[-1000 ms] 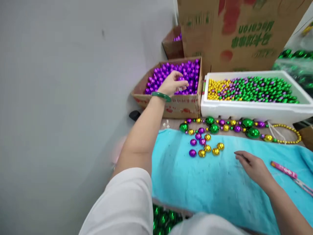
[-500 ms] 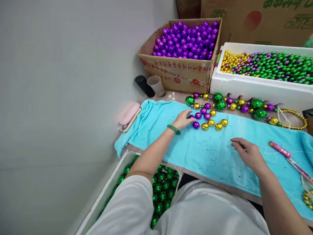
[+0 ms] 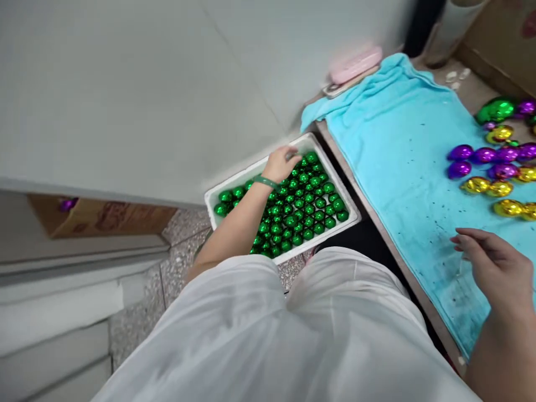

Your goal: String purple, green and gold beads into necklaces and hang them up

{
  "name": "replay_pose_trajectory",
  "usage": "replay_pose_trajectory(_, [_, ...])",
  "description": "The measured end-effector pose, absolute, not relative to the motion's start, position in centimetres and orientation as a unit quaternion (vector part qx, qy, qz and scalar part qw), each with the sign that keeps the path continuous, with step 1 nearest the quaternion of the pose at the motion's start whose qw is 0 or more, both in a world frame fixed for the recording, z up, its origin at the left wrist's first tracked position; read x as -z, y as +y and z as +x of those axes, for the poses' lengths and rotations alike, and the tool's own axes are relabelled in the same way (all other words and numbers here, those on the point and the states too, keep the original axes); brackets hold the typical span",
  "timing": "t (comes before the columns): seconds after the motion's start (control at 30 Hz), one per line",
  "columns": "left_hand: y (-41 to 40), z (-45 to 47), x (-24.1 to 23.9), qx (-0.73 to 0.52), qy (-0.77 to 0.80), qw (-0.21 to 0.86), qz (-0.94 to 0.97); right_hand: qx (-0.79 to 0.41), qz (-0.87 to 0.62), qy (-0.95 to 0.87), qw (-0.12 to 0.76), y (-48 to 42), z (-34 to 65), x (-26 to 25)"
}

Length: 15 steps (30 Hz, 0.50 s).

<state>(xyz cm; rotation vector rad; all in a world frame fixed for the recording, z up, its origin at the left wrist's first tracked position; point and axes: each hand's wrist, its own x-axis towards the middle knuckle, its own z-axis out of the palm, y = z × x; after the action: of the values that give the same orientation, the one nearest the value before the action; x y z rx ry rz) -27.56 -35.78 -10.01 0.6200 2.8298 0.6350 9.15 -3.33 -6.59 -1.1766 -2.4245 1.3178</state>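
Observation:
My left hand (image 3: 281, 163), with a green bangle on the wrist, reaches down into a white foam box (image 3: 234, 184) on the floor. The box is full of shiny green balls (image 3: 307, 209). The fingers curl over the balls at the box's far end; whether they hold one is hidden. My right hand (image 3: 488, 262) hovers over a turquoise towel (image 3: 402, 162) on the table, fingers loosely bent, nothing visible in them. Purple balls (image 3: 481, 156) and gold balls (image 3: 489, 187) lie on the towel to the right.
A pink case (image 3: 355, 64) lies at the towel's far corner beside the grey wall. A large green ball (image 3: 496, 109) sits at the right edge. A cardboard box (image 3: 100, 215) rests low on the left. The floor is speckled stone.
My left hand went from the purple-ball carton to the loose balls on the towel, then down into the green-ball box on the floor. The view swung down and left. My right hand stayed put.

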Motion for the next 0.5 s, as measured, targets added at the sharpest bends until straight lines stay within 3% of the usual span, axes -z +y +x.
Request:
replay_pose_trajectory(0.07, [-42.7,-24.5,12.4,-0.125,0.973,0.180,0.071,-0.443,-0.375,-0.812,0.057,-3.6,8.4,5.3])
replay_pose_trajectory(0.23, [-52.7,-14.6,18.1,-0.096,0.957,0.269,-0.056,-0.438,-0.289,-0.851,0.025,-5.3,4.6,3.9])
replay_pose_trajectory(0.5, [-50.7,-12.6,25.5,-0.133,0.942,0.305,0.040,-0.337,-0.010,-0.930,-0.145,-15.7,-6.8,8.4])
